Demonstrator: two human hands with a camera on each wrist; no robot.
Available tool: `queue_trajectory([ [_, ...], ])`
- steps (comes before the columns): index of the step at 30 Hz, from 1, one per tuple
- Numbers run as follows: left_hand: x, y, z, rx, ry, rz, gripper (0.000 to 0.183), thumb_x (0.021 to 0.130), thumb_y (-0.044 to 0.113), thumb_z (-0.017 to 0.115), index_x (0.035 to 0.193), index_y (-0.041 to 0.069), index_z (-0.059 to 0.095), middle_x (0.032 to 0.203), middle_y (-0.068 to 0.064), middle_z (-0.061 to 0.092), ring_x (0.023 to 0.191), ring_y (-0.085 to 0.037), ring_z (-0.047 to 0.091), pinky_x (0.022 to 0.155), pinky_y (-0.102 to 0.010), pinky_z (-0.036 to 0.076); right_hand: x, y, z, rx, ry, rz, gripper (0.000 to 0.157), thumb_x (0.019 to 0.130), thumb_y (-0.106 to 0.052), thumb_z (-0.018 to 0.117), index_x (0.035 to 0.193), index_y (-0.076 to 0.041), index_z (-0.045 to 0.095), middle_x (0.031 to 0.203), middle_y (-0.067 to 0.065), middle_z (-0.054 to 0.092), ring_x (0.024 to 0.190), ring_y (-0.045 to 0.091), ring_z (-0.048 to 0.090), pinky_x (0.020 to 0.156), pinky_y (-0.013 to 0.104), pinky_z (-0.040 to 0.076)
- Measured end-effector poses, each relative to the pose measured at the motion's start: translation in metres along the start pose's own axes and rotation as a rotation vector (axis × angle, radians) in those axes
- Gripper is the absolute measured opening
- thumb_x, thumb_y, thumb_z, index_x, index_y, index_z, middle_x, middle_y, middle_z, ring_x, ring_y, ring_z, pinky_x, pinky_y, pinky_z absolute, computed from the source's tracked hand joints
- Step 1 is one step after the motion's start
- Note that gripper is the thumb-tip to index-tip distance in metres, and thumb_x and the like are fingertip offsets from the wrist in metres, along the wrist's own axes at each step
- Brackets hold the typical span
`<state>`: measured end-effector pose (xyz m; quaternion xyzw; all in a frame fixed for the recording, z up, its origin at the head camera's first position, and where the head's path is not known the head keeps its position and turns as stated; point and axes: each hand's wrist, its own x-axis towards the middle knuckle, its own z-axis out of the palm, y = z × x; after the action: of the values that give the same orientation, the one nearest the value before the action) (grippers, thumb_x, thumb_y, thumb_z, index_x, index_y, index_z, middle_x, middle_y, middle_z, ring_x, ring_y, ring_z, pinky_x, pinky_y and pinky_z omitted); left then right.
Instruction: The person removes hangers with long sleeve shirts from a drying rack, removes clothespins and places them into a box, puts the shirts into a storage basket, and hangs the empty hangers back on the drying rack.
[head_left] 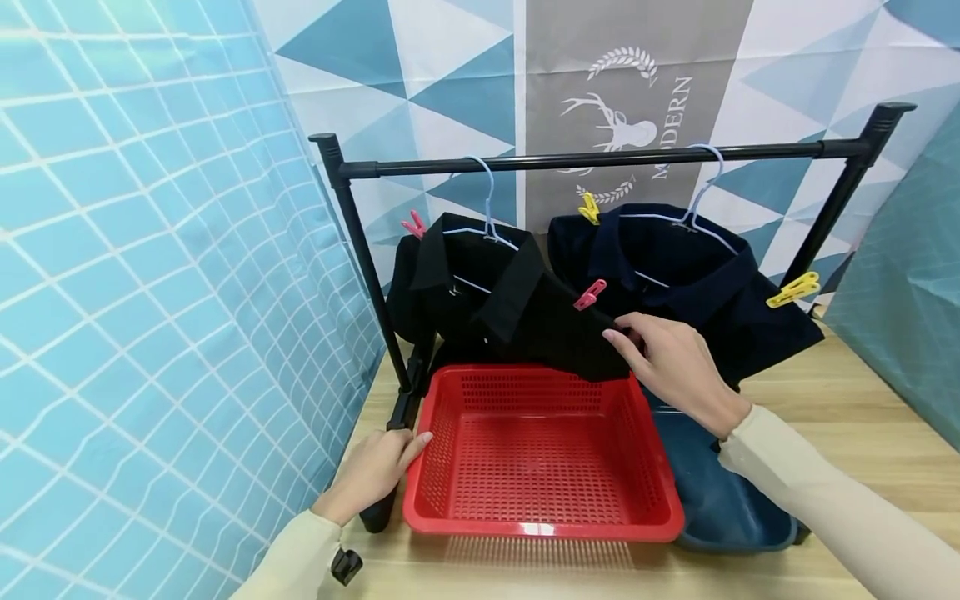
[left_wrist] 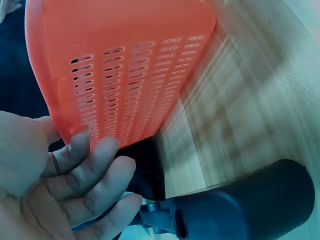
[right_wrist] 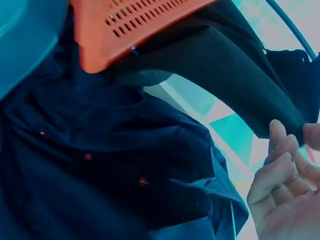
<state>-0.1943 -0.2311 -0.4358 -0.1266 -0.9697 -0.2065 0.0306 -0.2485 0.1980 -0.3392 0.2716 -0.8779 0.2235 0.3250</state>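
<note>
My left hand (head_left: 372, 468) grips the left rim of a red plastic basket (head_left: 540, 531), thumb over the edge and fingers along the slotted outer wall. With thumb and fingers, my right hand (head_left: 678, 367) pinches the sleeve of a black collared shirt (head_left: 558, 333). That shirt hangs on a light blue hanger (head_left: 489, 200), with a pink clothespin (head_left: 590, 295) just beyond my right fingertips and another pink clothespin (head_left: 414, 223) on its far shoulder. A dark navy shirt (head_left: 697, 296) hangs at the right, with one yellow clothespin (head_left: 793, 289) on each shoulder.
Both hangers hook over the black rod (head_left: 600, 160) of a rack, whose left post (head_left: 363, 250) stands behind the basket. A dark blue basin (head_left: 727, 492) sits partly under the basket's right side. Wood-patterned table surface (head_left: 862, 400) extends to the right.
</note>
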Motion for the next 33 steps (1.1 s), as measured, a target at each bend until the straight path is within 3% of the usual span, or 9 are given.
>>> queue_trajectory([
  [6, -0.001, 0.002, 0.002, -0.084, -0.027, -0.026, 0.047, 0.109, 0.047, 0.046, 0.078, 0.018, 0.066, 0.059, 0.006, 0.059, 0.048, -0.01, 0.053, 0.05, -0.028, 0.042, 0.01, -0.002, 0.002, -0.004, 0.027, -0.037, 0.01, 0.1, -0.02, 0.07, 0.095, -0.012, 0.073, 0.066, -0.007, 0.05, 0.06, 0.01, 0.046, 0.055, 0.031, 0.039],
  [12, -0.002, 0.001, 0.006, -0.16, -0.02, -0.042, 0.049, 0.109, 0.048, 0.044, 0.08, 0.015, 0.067, 0.058, 0.01, 0.058, 0.05, -0.018, 0.062, 0.053, -0.028, 0.046, 0.017, -0.002, 0.001, -0.014, 0.026, -0.054, 0.023, 0.101, -0.019, 0.067, 0.078, -0.016, 0.064, 0.057, -0.009, 0.039, 0.05, 0.007, 0.039, 0.048, 0.029, 0.033],
  [19, -0.006, -0.001, 0.012, -0.169, 0.014, -0.06, 0.053, 0.109, 0.051, 0.043, 0.075, 0.016, 0.063, 0.056, 0.01, 0.056, 0.048, -0.018, 0.061, 0.051, -0.027, 0.045, 0.025, -0.003, 0.002, -0.018, -0.012, -0.052, 0.015, 0.103, -0.018, 0.065, 0.09, -0.011, 0.066, 0.057, -0.008, 0.039, 0.046, 0.006, 0.036, 0.046, 0.028, 0.033],
  [21, -0.007, -0.001, 0.012, -0.173, 0.02, -0.065, 0.053, 0.108, 0.051, 0.043, 0.074, 0.016, 0.063, 0.055, 0.01, 0.056, 0.048, -0.018, 0.061, 0.051, -0.027, 0.045, 0.027, -0.003, 0.004, -0.021, -0.017, -0.066, 0.019, 0.104, -0.019, 0.064, 0.086, -0.013, 0.063, 0.057, -0.008, 0.037, 0.047, 0.007, 0.036, 0.047, 0.028, 0.032],
  [25, -0.007, -0.001, 0.013, -0.181, 0.021, -0.072, 0.054, 0.108, 0.051, 0.044, 0.072, 0.016, 0.063, 0.054, 0.01, 0.056, 0.048, -0.018, 0.062, 0.05, -0.027, 0.045, 0.031, -0.003, 0.006, -0.021, -0.014, -0.11, 0.026, 0.104, -0.018, 0.064, 0.079, -0.016, 0.056, 0.057, -0.008, 0.034, 0.048, 0.006, 0.034, 0.047, 0.027, 0.031],
  [30, -0.007, 0.0, 0.013, -0.202, 0.023, -0.085, 0.051, 0.109, 0.048, 0.046, 0.072, 0.016, 0.062, 0.054, 0.008, 0.057, 0.048, -0.02, 0.062, 0.049, -0.027, 0.044, 0.035, 0.0, 0.008, -0.026, -0.017, -0.162, 0.019, 0.102, -0.016, 0.065, 0.086, -0.014, 0.055, 0.057, -0.009, 0.032, 0.045, 0.005, 0.032, 0.045, 0.027, 0.027],
  [33, -0.007, 0.001, 0.014, -0.22, 0.026, -0.087, 0.05, 0.109, 0.046, 0.047, 0.072, 0.016, 0.062, 0.055, 0.007, 0.057, 0.047, -0.019, 0.062, 0.049, -0.026, 0.045, 0.037, 0.003, 0.009, -0.049, 0.021, -0.212, 0.02, 0.102, -0.014, 0.064, 0.085, -0.014, 0.053, 0.057, -0.01, 0.029, 0.045, 0.005, 0.028, 0.045, 0.027, 0.024],
])
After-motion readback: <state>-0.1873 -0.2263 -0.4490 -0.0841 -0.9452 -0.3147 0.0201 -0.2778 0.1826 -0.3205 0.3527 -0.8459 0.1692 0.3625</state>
